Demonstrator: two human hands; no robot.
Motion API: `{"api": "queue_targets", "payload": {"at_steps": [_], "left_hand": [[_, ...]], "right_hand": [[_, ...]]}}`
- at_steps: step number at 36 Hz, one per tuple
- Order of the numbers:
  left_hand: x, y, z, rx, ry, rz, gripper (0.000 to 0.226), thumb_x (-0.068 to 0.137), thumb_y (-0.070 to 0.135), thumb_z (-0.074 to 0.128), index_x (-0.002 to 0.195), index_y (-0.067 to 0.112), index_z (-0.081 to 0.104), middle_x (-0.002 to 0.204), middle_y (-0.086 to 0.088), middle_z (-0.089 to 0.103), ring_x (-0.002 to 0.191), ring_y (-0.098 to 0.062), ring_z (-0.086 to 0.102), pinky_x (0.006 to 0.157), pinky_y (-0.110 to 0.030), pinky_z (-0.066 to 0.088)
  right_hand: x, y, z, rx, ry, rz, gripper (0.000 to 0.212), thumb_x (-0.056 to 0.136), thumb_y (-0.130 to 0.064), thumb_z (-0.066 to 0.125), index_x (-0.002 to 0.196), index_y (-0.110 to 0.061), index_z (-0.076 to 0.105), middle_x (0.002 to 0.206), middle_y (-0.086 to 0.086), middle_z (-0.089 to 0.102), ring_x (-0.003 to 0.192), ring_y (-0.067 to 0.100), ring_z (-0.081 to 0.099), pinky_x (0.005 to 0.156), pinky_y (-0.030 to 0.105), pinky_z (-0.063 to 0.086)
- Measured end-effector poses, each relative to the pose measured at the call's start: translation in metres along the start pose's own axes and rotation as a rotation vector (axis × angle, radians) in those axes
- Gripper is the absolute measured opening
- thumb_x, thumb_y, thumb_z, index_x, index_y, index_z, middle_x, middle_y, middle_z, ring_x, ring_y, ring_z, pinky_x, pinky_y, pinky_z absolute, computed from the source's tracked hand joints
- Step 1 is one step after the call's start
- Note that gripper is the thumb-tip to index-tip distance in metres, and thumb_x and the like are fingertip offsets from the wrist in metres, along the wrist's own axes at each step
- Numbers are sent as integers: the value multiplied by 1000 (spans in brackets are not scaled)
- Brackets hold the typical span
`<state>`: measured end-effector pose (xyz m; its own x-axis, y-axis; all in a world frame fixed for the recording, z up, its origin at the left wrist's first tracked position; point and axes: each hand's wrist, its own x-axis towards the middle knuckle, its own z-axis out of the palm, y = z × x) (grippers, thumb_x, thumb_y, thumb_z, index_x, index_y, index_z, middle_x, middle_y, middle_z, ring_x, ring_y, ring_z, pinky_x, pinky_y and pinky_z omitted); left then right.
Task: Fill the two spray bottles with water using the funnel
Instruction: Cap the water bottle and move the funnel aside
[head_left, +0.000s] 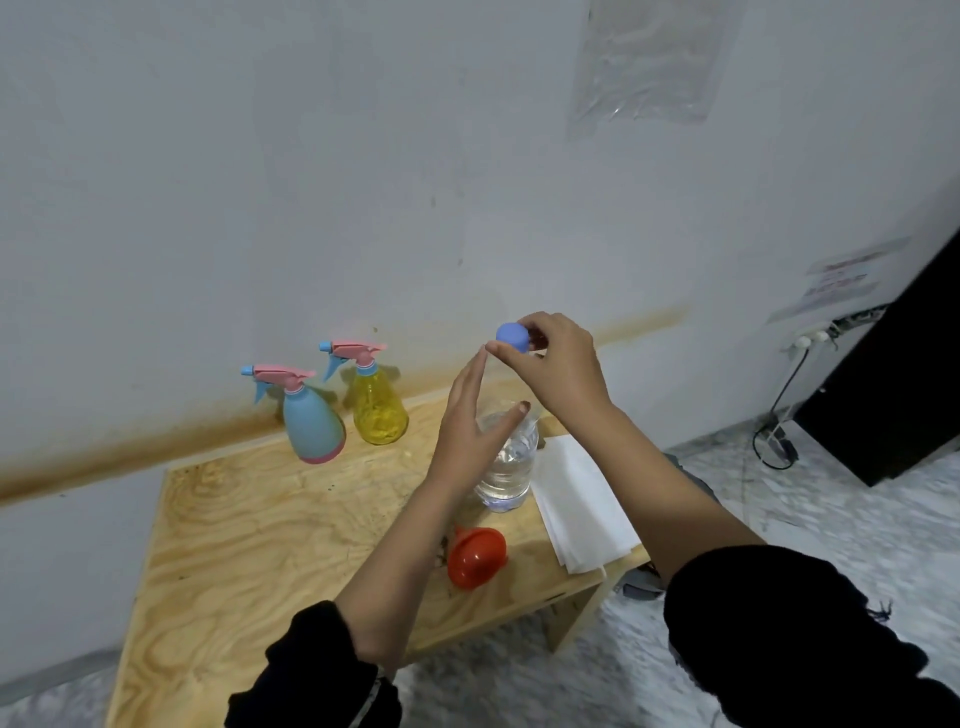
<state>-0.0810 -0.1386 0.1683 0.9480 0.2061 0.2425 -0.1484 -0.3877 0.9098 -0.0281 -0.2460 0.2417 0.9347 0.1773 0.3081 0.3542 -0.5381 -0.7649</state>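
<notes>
A blue spray bottle (311, 423) and a yellow spray bottle (377, 408) stand at the far edge of the wooden table (234, 545), both with pink trigger heads on. A clear water bottle (509, 462) stands right of them. My left hand (470, 415) is beside it with fingers spread, the thumb touching the bottle's shoulder. My right hand (558, 364) holds the blue cap (511, 338) above the bottle, pinched in its fingertips. A red funnel (475, 556) lies on its side near the table's front edge.
A stack of white paper towels (582, 509) lies at the table's right end. The wall is directly behind the table. A black cabinet (893, 384) and cables stand on the floor to the right.
</notes>
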Motion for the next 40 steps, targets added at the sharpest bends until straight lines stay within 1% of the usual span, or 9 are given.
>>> {"api": "queue_targets", "payload": {"at_steps": [7,10,12,15,18,20,23,26,40], "left_hand": [[-10,-18,-5,-4,-71,-43,73,91,39,57,147,42,11,158,15,3,144,-1,5,117,-39,19],[-24,-30,-8,22,-39,-100,70,91,38,57,148,32,17,157,9,11,142,-2,12,114,-26,23],[-37,-41,-9,64,11,-189,65,92,38,56,147,24,25,153,6,24,138,-4,24,101,-10,28],[-56,-68,-7,197,13,-418,64,92,45,53,145,16,32,147,-4,35,133,-18,37,100,-23,33],[-70,-100,1,314,-142,-671,67,89,54,46,140,12,36,141,-14,43,128,-30,42,104,-43,37],[-74,-113,7,318,-196,-813,62,91,52,45,135,9,40,135,-17,48,122,-34,47,101,-42,41],[-72,-122,16,352,-219,-907,87,80,73,46,132,5,39,131,-18,51,120,-35,49,102,-41,39],[-68,-124,25,341,-234,-927,94,73,78,50,134,8,36,133,-16,47,123,-34,46,102,-39,38],[-99,-131,42,214,-82,-753,64,83,62,54,127,16,48,123,-9,52,109,-27,52,95,-38,42]], "right_hand": [[-10,24,6,174,-140,19,41,82,-31,69,119,-19,58,113,-2,58,105,10,53,94,29,45],[-16,35,9,177,-180,13,56,81,-31,71,131,-19,48,126,-4,50,117,8,46,99,25,38],[-21,40,13,180,-212,14,67,80,-32,72,137,-20,39,135,-5,42,126,8,40,102,25,33],[-26,44,19,218,-210,24,75,80,-34,71,142,-24,30,142,-7,34,132,8,34,108,32,33],[-29,45,24,276,-205,52,74,83,-36,68,144,-32,25,145,-11,29,134,7,31,110,40,33],[-31,46,26,306,-196,61,73,84,-35,67,143,-36,24,145,-13,27,134,6,30,111,42,32],[-32,48,28,318,-182,66,73,84,-35,66,143,-36,23,145,-14,27,134,6,29,111,44,32],[-32,50,30,328,-170,66,74,84,-33,66,144,-33,23,142,-13,28,135,8,29,111,45,32],[-32,51,33,353,-150,65,71,84,-29,65,143,-34,25,133,-20,29,130,5,32,110,44,33]]}}
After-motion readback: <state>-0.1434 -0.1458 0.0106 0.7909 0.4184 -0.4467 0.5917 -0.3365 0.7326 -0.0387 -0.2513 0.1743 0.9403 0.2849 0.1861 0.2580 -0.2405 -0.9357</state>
